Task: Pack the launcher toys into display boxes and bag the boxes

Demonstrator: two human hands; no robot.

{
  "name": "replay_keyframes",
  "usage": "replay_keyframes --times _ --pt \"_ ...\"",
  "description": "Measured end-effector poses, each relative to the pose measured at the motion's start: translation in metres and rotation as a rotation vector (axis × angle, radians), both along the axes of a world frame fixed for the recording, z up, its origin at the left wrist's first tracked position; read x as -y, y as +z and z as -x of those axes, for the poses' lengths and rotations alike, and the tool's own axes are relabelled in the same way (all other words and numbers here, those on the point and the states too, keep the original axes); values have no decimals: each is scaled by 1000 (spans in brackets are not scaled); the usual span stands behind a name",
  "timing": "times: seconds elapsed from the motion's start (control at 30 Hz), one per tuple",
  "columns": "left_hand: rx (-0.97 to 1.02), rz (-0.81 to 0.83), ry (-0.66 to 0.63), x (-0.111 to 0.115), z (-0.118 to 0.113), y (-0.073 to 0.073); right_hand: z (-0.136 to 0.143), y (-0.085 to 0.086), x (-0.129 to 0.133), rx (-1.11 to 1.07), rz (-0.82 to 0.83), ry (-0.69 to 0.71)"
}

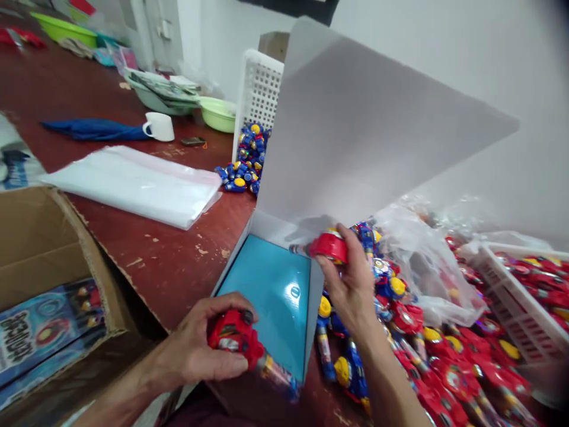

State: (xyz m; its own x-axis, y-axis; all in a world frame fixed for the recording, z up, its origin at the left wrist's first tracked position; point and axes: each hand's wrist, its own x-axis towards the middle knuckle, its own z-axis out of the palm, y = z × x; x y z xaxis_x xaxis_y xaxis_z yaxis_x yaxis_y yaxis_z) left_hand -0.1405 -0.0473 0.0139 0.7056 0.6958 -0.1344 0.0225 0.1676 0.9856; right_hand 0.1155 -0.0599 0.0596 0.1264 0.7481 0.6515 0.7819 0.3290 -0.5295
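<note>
My left hand (208,344) is closed around a red plastic toy (237,338) with a clear printed tube on its end, held over the near edge of a box. Another red toy (329,247), with a yellow top, is gripped in my right hand (351,279) above the box's right wall, its tube pointing left. The open box (315,320) has white inner walls, a turquoise surface (271,290) inside, and its large pale lid (382,118) raised at the back. Blue and yellow toys (351,367) lie right of the box, partly hidden by my right forearm.
Red toys (462,362) pile up at the right beside a white basket (507,296) and a clear plastic bag (427,273). At left stands a cardboard carton (84,243) holding printed boxes (44,332). Plastic sheets (137,184), a white mug (159,127) and a blue umbrella (98,128) lie behind.
</note>
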Motion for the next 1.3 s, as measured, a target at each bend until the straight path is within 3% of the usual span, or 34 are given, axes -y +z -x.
replay_keyframes --times 0.1,0.2,0.47,0.67,0.77,0.9,1.13,1.23,1.3 --pt "-59 53 57 -1 5 -4 5 -23 -32 160 -11 79" --pt "-124 0 161 3 0 -6 10 -32 -38 207 106 187" --pt "-182 -50 255 9 -4 -2 -1 -4 -51 113 351 261" --pt "-82 10 235 6 -5 -8 2 2 -62 155 417 265" --pt "-17 27 252 5 -4 -13 0 3 -60 163 389 258" --pt "8 65 278 5 -2 -17 -5 3 -54 70 476 271" --pt "17 79 379 7 -7 -12 5 -23 -58 250 459 207" --pt "36 79 386 8 -13 -4 21 -14 -38 333 376 72" --pt "37 28 387 9 -16 1 36 4 -15 371 304 91"
